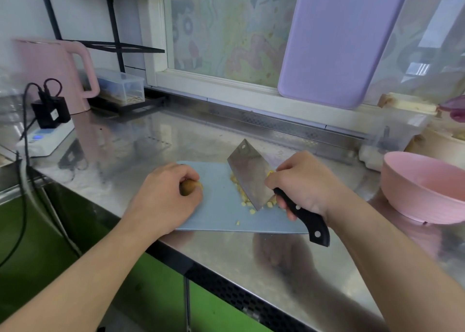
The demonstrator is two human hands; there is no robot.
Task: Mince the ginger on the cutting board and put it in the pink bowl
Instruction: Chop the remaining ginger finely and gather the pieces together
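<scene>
Steel cleaver (249,175) is in our right hand (302,180), fingers wrapped tight round the black handle, blade edge down on the board (216,213) among the chopped ginger bits (245,200). Our left hand (166,195) is curled over the uncut ginger knob (187,187) at the board's left side, fingers closed round it. Pink bowl (422,188) sits on the counter (141,140) to the right, apart from the board.
</scene>
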